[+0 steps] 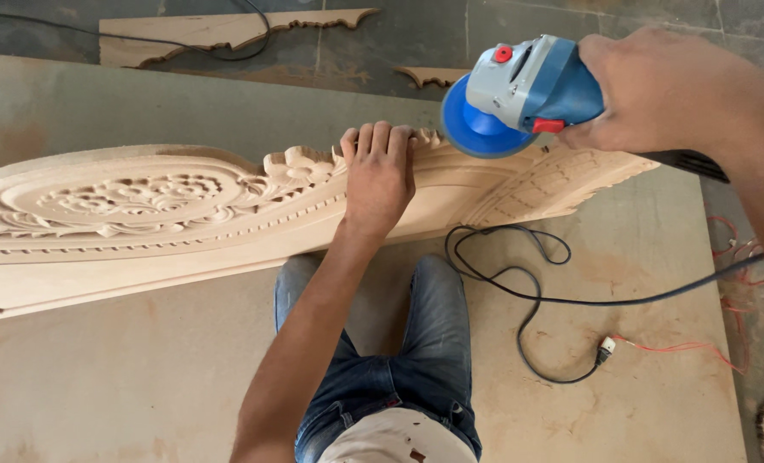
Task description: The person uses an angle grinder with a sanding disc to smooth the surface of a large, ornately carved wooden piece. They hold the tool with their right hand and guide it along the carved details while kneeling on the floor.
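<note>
Left hand [378, 176] lies palm-down on the carved wooden panel [142, 214], fingers curled over its far scalloped edge, pressing rather than closing; nothing is enclosed in that grip. Right hand [656, 90] at 1 o'clock is wrapped tight around the body of a blue and grey angle grinder [523, 86], grip fully clamped on it. The grinder's blue sanding disc [476, 129] sits just beside the left fingertips, at the panel's upper edge; can't tell if it actually touches the wood. The panel runs long from 9 o'clock across to about 2 o'clock, lying flat on the plywood sheet [142, 369] that serves as the floor surface, carved oval medallion toward 9 o'clock. A black power cord [528, 300] loops on the sheet at 4 o'clock, ending in a plug joint with red wires [682, 347]. The person's knees in blue jeans [425, 343] are at 6 o'clock. More carved wood offcuts [219, 30] lie at 11 o'clock on the concrete.
</note>
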